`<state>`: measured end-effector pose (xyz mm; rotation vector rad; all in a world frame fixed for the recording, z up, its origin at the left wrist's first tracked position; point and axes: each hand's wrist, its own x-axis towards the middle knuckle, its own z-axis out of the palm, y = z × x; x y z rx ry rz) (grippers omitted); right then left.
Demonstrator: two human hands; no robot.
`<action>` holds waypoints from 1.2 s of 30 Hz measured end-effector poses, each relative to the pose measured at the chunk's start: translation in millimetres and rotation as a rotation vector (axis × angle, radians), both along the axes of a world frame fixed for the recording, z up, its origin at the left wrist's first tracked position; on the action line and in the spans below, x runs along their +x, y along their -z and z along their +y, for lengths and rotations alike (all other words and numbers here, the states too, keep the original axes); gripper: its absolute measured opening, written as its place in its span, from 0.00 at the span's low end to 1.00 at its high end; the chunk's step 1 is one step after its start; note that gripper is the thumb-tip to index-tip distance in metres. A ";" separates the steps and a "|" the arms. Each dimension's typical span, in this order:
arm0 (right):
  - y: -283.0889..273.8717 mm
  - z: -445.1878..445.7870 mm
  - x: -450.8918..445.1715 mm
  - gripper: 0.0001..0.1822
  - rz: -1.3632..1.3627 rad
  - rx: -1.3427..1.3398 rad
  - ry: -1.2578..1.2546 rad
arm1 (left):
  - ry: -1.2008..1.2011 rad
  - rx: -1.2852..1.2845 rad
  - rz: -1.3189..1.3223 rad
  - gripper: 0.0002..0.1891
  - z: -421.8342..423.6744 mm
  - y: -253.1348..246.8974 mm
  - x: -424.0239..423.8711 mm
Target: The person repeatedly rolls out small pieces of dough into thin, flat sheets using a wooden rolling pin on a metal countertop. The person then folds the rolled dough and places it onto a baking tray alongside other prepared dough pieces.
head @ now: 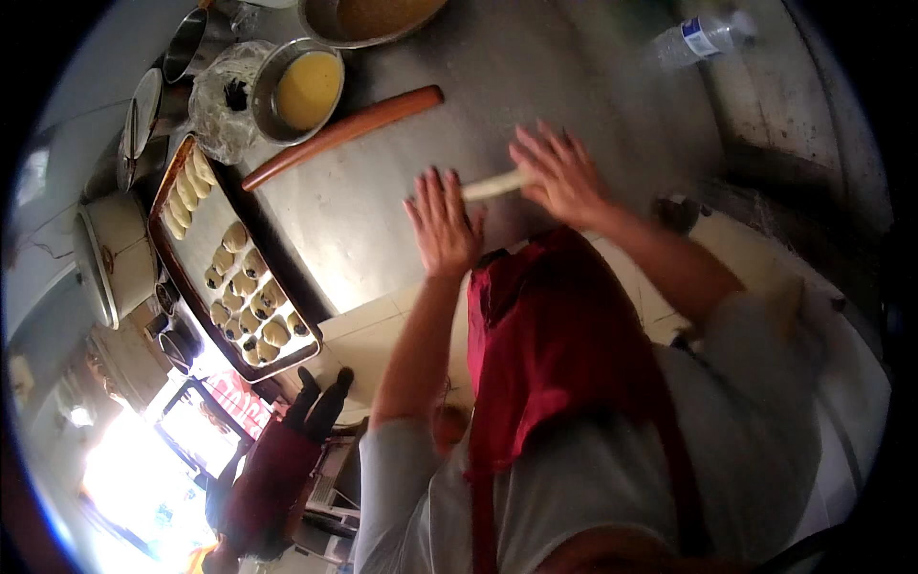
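A thin rope of pale dough [495, 186] lies on the metal worktop [373, 215], its middle showing between my two hands. My left hand [446, 226] is stretched out flat over the left end of the rope. Over the right end, my right hand [559, 176] rests palm down with its fingers spread. Neither hand curls around the dough, and both its ends are hidden under them. Beyond my left hand, a brown wooden rolling pin [344, 136] lies at a slant on the worktop.
To the left, a baking tray [237, 359] carries long dough pieces [188, 188] and rounded ones [244, 301] with dark spots. Behind stand a bowl of yellow liquid [308, 90] and a larger pan [387, 21]. A plastic bottle [703, 39] lies far right. Another person [272, 481] stands lower left.
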<state>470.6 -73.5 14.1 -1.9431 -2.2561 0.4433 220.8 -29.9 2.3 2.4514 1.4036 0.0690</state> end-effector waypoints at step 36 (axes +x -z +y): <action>14.6 78.6 -124.7 0.48 -0.271 -0.072 0.286 | -0.211 0.265 -0.318 0.20 28.6 16.8 -161.0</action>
